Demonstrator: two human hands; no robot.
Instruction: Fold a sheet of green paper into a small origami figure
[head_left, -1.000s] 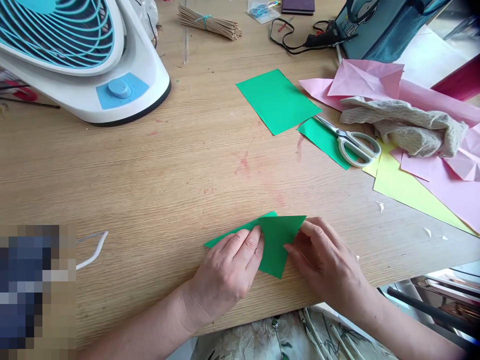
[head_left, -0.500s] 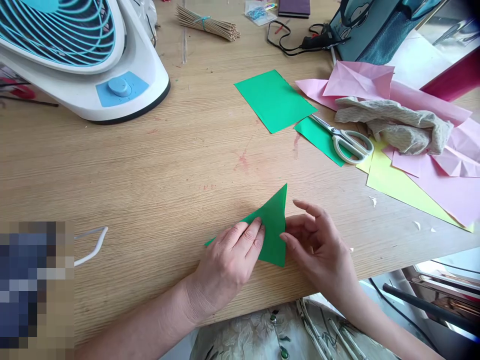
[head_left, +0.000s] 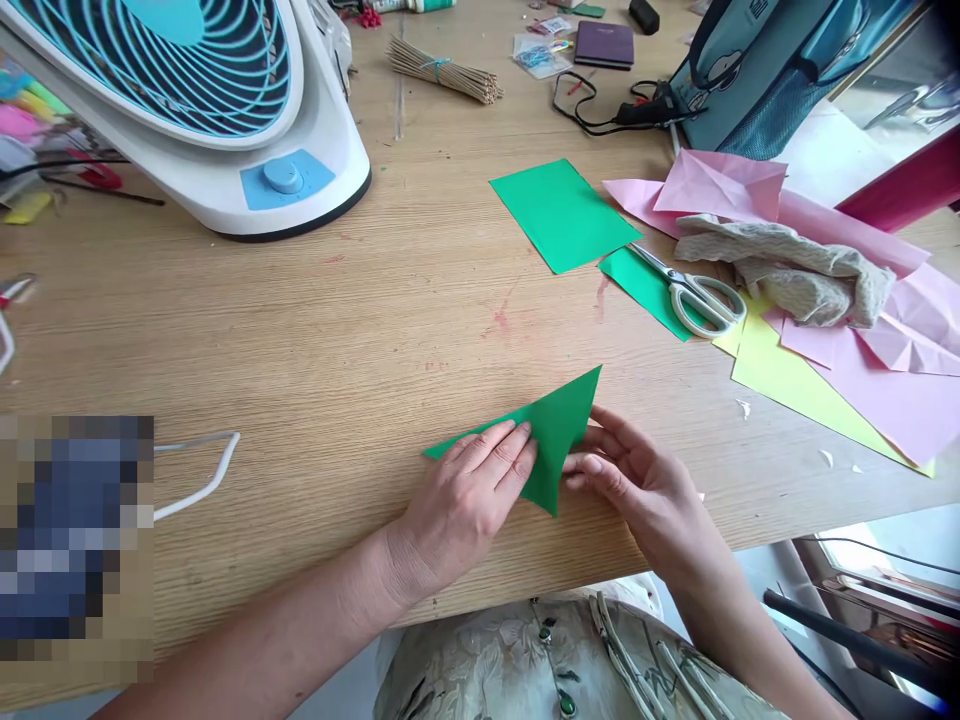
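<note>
— What is getting hidden?
— Your left hand (head_left: 472,490), lying flat and open, is covering part of the folded green paper (head_left: 559,425); your right hand (head_left: 637,485) is pinching its right edge.
— Room?
— It is sitting near the table (head_left: 337,330)'s near edge, with bare wood lying far and left.

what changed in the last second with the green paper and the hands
The right hand lifted the right flap of the folded green paper and lowered it again; the paper is now a narrower triangle, tip pointing up and right, with the right hand's fingers at its edge. The left hand stayed pressed on its left part. Scissors, loose green sheet and fan did not move.
</note>
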